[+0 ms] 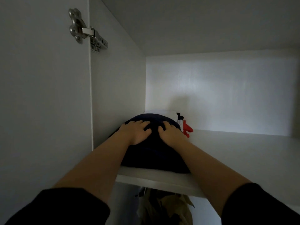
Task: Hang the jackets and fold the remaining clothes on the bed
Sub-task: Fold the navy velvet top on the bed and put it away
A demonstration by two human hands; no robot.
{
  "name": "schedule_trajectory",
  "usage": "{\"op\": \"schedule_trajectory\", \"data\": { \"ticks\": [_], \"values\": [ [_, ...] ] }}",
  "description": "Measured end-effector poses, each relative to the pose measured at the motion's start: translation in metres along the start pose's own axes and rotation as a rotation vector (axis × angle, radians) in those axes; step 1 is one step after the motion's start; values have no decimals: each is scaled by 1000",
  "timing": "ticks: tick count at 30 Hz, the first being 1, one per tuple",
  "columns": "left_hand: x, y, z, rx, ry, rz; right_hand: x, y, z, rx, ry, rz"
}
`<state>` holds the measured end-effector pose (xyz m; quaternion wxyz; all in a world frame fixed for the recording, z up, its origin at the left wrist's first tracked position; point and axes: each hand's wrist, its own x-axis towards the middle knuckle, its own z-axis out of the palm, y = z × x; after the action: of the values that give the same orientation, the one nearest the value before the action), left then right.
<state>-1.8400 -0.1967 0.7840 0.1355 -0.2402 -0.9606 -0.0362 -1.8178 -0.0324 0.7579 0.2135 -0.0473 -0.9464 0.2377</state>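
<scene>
**Both hands on a dark bundle, up on the wardrobe shelf**

The person stood reaching into a white wardrobe with both forearms stretched out, black sleeves point(56, 207) pushed up near the elbows. A folded dark navy garment point(154, 158) lay on the shelf point(159, 178), close against the left wall and near the front edge. The left hand point(135, 132) lay flat on top of it, fingers spread and pressing down. The right hand point(172, 134) sat just beside it on the same bundle, its fingers bent into the cloth – whether they pinched a fold I could not tell.

Behind the bundle lay something white point(155, 111), and to its right a red, white and black piece of clothing point(186, 128) stuck out. Below the shelf hung a tan jacket point(164, 207). A metal hinge point(87, 30) joined the open door point(40, 95) to the wardrobe's side – up at the left.
</scene>
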Motion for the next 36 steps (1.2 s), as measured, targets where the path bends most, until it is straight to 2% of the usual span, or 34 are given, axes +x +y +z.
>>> {"op": "schedule_trajectory", "data": {
  "ticks": [3,6,9,15,20,25,36],
  "values": [
    [-27,20,-1,120,192,-42,-26,-3,-13,68,158,-62],
    [-48,41,-8,117,224,-17,-55,3,-34,25,122,-121],
    [-73,66,-17,153,190,74,-94,23,-64,-167,133,-146],
    [-128,153,-39,221,406,169,-186,75,-154,-622,314,-256],
    [-189,244,-46,281,548,220,-286,111,-210,-743,408,-165],
    [-268,322,-47,270,547,223,-382,145,-259,-882,365,-99],
    [-425,442,-55,132,546,366,-582,159,-335,-788,401,42]
  ]
}}
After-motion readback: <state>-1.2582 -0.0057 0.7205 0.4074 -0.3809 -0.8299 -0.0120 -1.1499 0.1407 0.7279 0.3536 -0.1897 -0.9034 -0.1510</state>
